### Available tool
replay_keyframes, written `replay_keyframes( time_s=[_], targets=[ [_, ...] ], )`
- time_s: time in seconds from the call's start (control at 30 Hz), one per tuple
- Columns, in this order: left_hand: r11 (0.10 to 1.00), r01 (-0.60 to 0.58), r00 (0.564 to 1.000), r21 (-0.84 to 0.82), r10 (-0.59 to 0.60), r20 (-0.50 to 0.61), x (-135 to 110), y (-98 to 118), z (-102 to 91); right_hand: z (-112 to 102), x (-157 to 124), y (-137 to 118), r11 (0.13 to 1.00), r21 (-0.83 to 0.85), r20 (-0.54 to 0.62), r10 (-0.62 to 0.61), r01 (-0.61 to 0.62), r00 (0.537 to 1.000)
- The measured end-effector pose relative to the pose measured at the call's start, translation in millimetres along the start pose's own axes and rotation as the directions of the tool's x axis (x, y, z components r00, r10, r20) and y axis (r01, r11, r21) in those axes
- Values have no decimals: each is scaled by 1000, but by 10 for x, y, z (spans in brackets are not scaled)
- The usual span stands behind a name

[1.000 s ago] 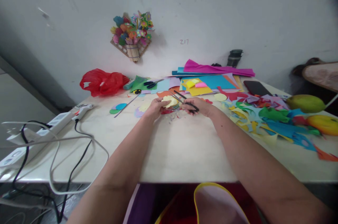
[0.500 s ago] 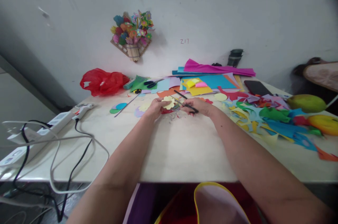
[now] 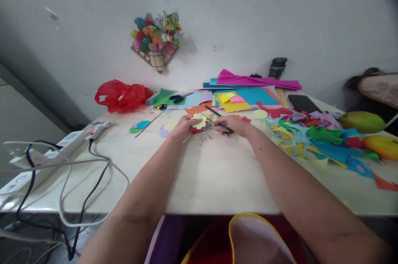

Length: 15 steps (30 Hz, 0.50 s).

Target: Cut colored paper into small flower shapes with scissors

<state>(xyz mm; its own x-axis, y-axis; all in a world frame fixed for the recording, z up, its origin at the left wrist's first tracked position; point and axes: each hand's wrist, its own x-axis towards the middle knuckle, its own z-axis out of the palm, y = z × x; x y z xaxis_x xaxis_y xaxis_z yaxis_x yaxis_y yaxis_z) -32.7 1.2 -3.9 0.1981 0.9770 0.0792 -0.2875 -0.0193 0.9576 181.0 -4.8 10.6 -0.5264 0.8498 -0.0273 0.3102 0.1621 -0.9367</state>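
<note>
Between the thumb and fingers of my left hand [image 3: 184,127] is a pale yellow paper flower [image 3: 198,121] with a scalloped edge. My right hand [image 3: 232,124] is closed around the dark handles of a pair of scissors [image 3: 224,128]. Their blades point left and reach the flower's right edge; whether they are cutting into it I cannot tell. Under the hands lie small paper clippings [image 3: 203,136] and a bit of red paper. Just behind the scissors a black stick-like thing [image 3: 212,111] rests on the table.
Left of me are a power strip [image 3: 46,160] with tangled cables and a red plastic bag [image 3: 121,95]. Another pair of scissors [image 3: 180,98] lies at the back near coloured sheets [image 3: 245,97]. Paper scraps [image 3: 326,144], a phone [image 3: 303,103] and two mango-like fruits [image 3: 362,122] fill the right side.
Almost nothing differs. The scissor blades have shifted very slightly at the flower's edge, while both hands keep their grip and place.
</note>
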Motion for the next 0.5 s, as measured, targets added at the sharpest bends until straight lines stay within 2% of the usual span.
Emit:
replay_keyframes(
  time_s=[0.27,0.5],
  targets=[
    [1000,8,1000,-8,-8,3,-19,15,16,-23,57,95,999,-18,22,-39,39,999],
    [999,13,999,-33,-12,36,-6,-2,-2,-17,32,52,1000,-13,19,-23,24,1000]
  ],
)
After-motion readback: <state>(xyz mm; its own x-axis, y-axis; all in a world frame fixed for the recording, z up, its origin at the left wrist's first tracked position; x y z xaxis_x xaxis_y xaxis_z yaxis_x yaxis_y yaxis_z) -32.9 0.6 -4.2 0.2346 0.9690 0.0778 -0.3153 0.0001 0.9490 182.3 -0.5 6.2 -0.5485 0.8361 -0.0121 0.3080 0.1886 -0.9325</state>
